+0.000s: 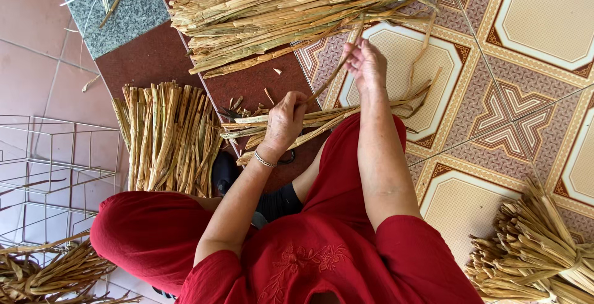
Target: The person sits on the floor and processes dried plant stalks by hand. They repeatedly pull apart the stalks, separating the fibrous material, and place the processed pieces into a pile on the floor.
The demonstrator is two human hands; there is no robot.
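My left hand (284, 120) is closed around a small bunch of long dried plant strips (322, 118) that lies across my knee, over my red clothing. My right hand (365, 62) is raised further out and pinches a single thin strip (331, 76) that runs back toward the left hand. Just beyond both hands lies a big loose heap of the same pale straw-coloured strips (278, 13).
A trimmed bundle of short stalks (167, 137) stands to the left on the dark red floor. Another tied bundle (532, 248) lies at the lower right on patterned tiles. A white wire rack (49, 168) and more dried strands (49, 273) are at the left.
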